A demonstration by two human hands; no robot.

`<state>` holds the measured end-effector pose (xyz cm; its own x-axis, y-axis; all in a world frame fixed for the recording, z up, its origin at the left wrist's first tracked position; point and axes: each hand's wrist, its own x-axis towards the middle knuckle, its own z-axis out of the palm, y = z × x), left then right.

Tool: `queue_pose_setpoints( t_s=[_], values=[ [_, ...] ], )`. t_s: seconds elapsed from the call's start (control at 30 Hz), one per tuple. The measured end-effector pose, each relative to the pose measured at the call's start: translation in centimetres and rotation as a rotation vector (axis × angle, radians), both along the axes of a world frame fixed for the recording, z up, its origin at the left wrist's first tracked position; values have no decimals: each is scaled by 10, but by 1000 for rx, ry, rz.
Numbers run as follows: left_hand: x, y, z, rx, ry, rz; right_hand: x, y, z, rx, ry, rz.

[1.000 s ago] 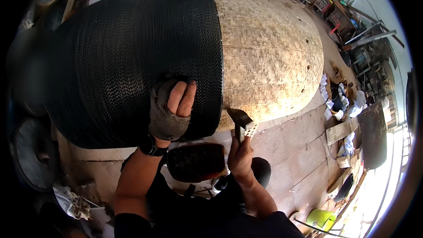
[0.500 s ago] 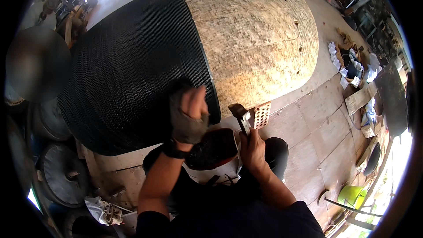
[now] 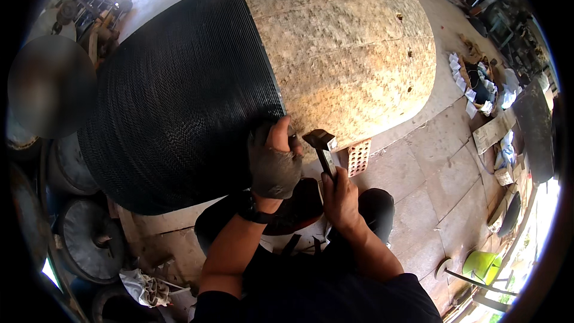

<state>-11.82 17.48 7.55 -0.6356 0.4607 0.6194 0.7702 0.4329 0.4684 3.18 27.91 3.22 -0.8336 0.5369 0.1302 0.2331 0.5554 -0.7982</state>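
hammer (image 3: 324, 151) is sitting in your right hand (image 3: 342, 203), its head hanging close to the near side of the big drum (image 3: 353, 54); i cannot tell whether metal is touching wood. your right fingers are closing firmly around the handle, with the thumb lying along it. your left hand (image 3: 274, 164), in a dark glove leaving some fingertips bare, is resting on the drum's near side at the edge of the ribbed black sheet (image 3: 179, 96). one bare finger is pointing up along that edge while others are curling; whether they are pinching anything i cannot tell.

the drum itself is lying on its side before you, the black sheet covering its left part and the bare tan surface showing on its right, with dark holes dotting the right end. a perforated block (image 3: 359, 157) is standing against the drum's near side, right of your hammer.

below the drum's near side, between your knees, a reddish-rimmed tub (image 3: 302, 225) is sitting partly behind your left hand; its inside is looking dark, too dark for naming the contents. well to the near right of the drum, a yellow-green bucket (image 3: 483, 267) is leaning, its contents not showing. right of the drum, white pieces (image 3: 459, 76) are ringing some dark material.
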Motion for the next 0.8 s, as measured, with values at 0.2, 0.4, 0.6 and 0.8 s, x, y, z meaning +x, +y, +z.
queue_pose_setpoints(
  t_s=[0.2, 0.4, 0.6, 0.8],
  values=[
    [-1, 15, -8, 12, 110, 78, -8, 2, 7, 55, 29, 19],
    [0, 17, -12, 10, 101, 90, 0, 3, 10, 146, 194, -16],
    [31, -12, -2, -97, -1, 105, -1, 4, 17, 55, 194, 14],
    [98, -62, -49, -348, -62, -192, -17, 3, -10, 57, -24, -3]
  ],
)
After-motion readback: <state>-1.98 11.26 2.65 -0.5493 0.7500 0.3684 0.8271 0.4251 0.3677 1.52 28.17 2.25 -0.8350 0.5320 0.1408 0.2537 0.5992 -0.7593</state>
